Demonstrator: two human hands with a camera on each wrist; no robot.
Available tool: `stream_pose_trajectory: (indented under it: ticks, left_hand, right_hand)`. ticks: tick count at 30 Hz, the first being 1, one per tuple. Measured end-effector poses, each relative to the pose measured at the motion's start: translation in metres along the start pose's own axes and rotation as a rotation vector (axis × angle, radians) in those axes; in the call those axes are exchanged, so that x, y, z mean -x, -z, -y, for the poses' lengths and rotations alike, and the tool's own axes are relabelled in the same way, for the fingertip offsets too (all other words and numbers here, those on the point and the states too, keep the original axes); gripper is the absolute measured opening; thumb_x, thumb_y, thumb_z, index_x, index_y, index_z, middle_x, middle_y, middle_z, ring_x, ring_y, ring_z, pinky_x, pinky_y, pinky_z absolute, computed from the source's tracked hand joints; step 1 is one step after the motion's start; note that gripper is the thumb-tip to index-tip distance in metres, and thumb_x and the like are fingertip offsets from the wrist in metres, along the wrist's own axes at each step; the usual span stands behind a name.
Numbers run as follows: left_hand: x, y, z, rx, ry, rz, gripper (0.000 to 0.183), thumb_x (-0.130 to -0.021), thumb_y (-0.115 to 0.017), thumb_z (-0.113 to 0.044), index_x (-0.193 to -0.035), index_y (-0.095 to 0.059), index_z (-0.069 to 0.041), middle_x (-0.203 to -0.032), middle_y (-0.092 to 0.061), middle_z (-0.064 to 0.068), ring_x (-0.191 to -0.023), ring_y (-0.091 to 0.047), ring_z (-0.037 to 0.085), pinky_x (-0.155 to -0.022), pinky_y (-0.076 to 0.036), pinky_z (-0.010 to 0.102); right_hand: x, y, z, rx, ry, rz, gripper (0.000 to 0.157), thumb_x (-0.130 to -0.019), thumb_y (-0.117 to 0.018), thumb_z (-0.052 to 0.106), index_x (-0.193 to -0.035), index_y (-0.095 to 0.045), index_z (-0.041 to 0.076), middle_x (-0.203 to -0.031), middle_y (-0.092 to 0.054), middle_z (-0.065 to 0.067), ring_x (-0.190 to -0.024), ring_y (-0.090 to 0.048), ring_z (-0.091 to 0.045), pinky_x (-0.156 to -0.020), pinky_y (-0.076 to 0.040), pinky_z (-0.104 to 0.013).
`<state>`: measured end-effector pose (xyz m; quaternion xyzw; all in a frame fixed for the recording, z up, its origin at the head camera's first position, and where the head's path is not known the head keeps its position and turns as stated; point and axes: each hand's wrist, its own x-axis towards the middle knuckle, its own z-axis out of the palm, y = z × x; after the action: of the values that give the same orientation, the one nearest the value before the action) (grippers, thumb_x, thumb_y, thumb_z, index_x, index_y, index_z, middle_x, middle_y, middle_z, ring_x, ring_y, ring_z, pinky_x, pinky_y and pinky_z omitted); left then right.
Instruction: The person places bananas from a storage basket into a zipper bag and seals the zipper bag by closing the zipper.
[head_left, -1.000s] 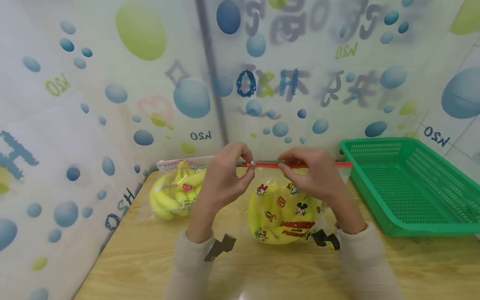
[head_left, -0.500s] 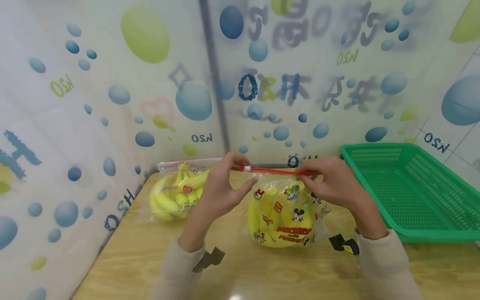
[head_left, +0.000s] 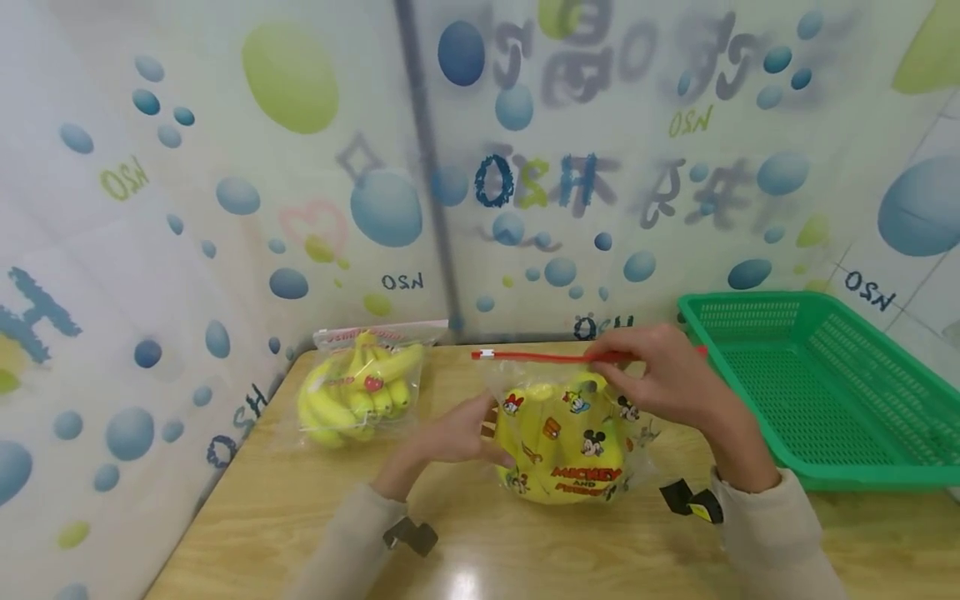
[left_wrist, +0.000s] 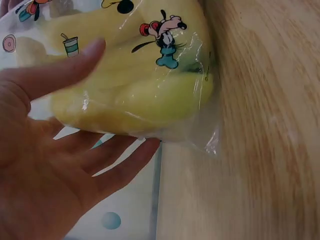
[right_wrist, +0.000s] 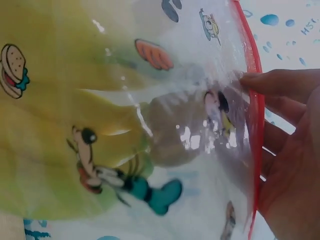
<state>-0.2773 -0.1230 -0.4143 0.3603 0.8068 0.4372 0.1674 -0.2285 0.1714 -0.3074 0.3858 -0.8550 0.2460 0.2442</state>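
A clear zip bag (head_left: pixel 558 442) with cartoon prints and yellow bananas inside stands on the table, its red zip edge up. My right hand (head_left: pixel 660 375) pinches that red edge between thumb and fingers, right of the middle. In the right wrist view the thumb (right_wrist: pixel 280 82) presses on the strip. A white slider (head_left: pixel 487 354) sits at the strip's left end. My left hand (head_left: pixel 461 433) is at the bag's left side, thumb in front and fingers partly hidden behind. In the left wrist view its fingers (left_wrist: pixel 120 165) are spread and nearly straight along the bag's edge.
A second zip bag (head_left: pixel 360 387) of bananas lies on the left of the wooden table (head_left: pixel 450 533). To the right stands a green plastic basket (head_left: pixel 825 400) with perforated walls. A curtain with printed bubbles (head_left: pixel 386 204) rises behind the table.
My left hand has let go of the slider and moved down to the bag's left side. My right hand has slid right along the red edge. The bag's top has sunk a little.
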Motion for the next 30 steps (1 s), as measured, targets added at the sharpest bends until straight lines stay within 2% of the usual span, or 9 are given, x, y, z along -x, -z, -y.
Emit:
stream_pose_trajectory:
  ticks: [5, 11, 14, 16, 18, 20, 22, 27, 30]
  left_hand:
    - [-0.002, -0.006, 0.001, -0.011, 0.007, -0.048, 0.082, -0.076, -0.077, -0.002, -0.142, -0.035, -0.028, -0.128, -0.059, -0.001, -0.108, -0.063, 0.018, -0.089, -0.053, 0.034]
    - [-0.003, -0.007, 0.000, -0.043, 0.020, -0.083, 0.079, -0.078, -0.077, -0.003, -0.139, -0.036, -0.034, -0.125, -0.060, -0.004, -0.106, -0.064, 0.016, -0.087, -0.054, 0.030]
    - [-0.004, -0.006, 0.000, -0.050, 0.026, -0.086, 0.079, -0.078, -0.077, -0.004, -0.139, -0.036, -0.034, -0.126, -0.059, -0.005, -0.106, -0.064, 0.015, -0.087, -0.054, 0.029]
    - [-0.004, -0.005, -0.001, -0.056, 0.032, -0.086, 0.080, -0.079, -0.077, -0.005, -0.141, -0.035, -0.033, -0.126, -0.059, -0.004, -0.106, -0.064, 0.016, -0.087, -0.053, 0.028]
    - [-0.003, -0.005, -0.001, -0.063, 0.043, -0.086, 0.079, -0.079, -0.076, -0.006, -0.141, -0.035, -0.031, -0.127, -0.060, -0.004, -0.106, -0.064, 0.016, -0.087, -0.053, 0.027]
    - [-0.003, -0.004, 0.000, -0.069, 0.055, -0.088, 0.079, -0.079, -0.076, -0.007, -0.142, -0.035, -0.030, -0.127, -0.060, -0.003, -0.106, -0.064, 0.015, -0.087, -0.052, 0.025]
    - [-0.002, -0.004, 0.000, -0.070, 0.063, -0.090, 0.078, -0.079, -0.076, -0.007, -0.142, -0.035, -0.030, -0.127, -0.060, -0.004, -0.106, -0.064, 0.015, -0.087, -0.052, 0.025]
    - [-0.001, -0.004, 0.000, -0.063, 0.066, -0.094, 0.077, -0.080, -0.076, -0.008, -0.143, -0.036, -0.028, -0.127, -0.059, -0.002, -0.107, -0.063, 0.017, -0.088, -0.052, 0.028]
    - [-0.001, -0.005, 0.002, -0.050, 0.061, -0.091, 0.077, -0.080, -0.076, -0.008, -0.143, -0.036, -0.026, -0.129, -0.059, 0.000, -0.106, -0.064, 0.018, -0.088, -0.053, 0.028]
  right_hand:
    - [0.015, 0.003, -0.003, 0.010, -0.107, -0.037, 0.034, -0.085, -0.074, 0.018, -0.118, -0.065, 0.019, -0.092, -0.071, 0.009, -0.081, -0.068, -0.005, -0.072, -0.056, -0.028]
    - [0.040, 0.024, -0.026, 0.086, -0.289, -0.084, 0.073, -0.077, -0.081, 0.028, -0.141, -0.045, 0.028, -0.106, -0.069, 0.004, -0.089, -0.066, -0.015, -0.074, -0.052, -0.030]
    - [0.052, 0.034, -0.041, 0.053, -0.438, -0.002, 0.100, -0.075, -0.082, 0.036, -0.152, -0.020, 0.032, -0.119, -0.065, -0.006, -0.094, -0.064, -0.025, -0.074, -0.051, -0.038]
    - [0.059, 0.040, -0.048, -0.020, -0.526, 0.142, 0.114, -0.074, -0.082, 0.040, -0.155, -0.002, 0.030, -0.129, -0.056, -0.018, -0.098, -0.064, -0.031, -0.072, -0.051, -0.041]
    - [0.065, 0.042, -0.054, -0.144, -0.596, 0.336, 0.114, -0.075, -0.081, 0.040, -0.154, -0.001, 0.020, -0.133, -0.048, -0.024, -0.102, -0.062, -0.034, -0.072, -0.053, -0.042]
    - [0.070, 0.039, -0.057, -0.250, -0.641, 0.503, 0.103, -0.075, -0.081, 0.039, -0.150, -0.016, 0.009, -0.130, -0.049, -0.025, -0.102, -0.063, -0.031, -0.072, -0.054, -0.038]
    - [0.070, 0.029, -0.059, -0.332, -0.633, 0.608, 0.087, -0.075, -0.081, 0.038, -0.139, -0.034, 0.003, -0.125, -0.055, -0.018, -0.102, -0.064, -0.025, -0.074, -0.055, -0.033]
    - [0.065, -0.006, -0.063, -0.515, -0.516, 0.627, 0.076, -0.070, -0.086, 0.029, -0.131, -0.046, 0.010, -0.124, -0.060, -0.008, -0.109, -0.060, -0.024, -0.084, -0.053, -0.032]
    - [0.064, -0.023, -0.066, -0.537, -0.568, 0.636, 0.071, -0.070, -0.086, 0.025, -0.128, -0.048, 0.009, -0.117, -0.060, -0.008, -0.100, -0.058, -0.023, -0.080, -0.052, -0.035]
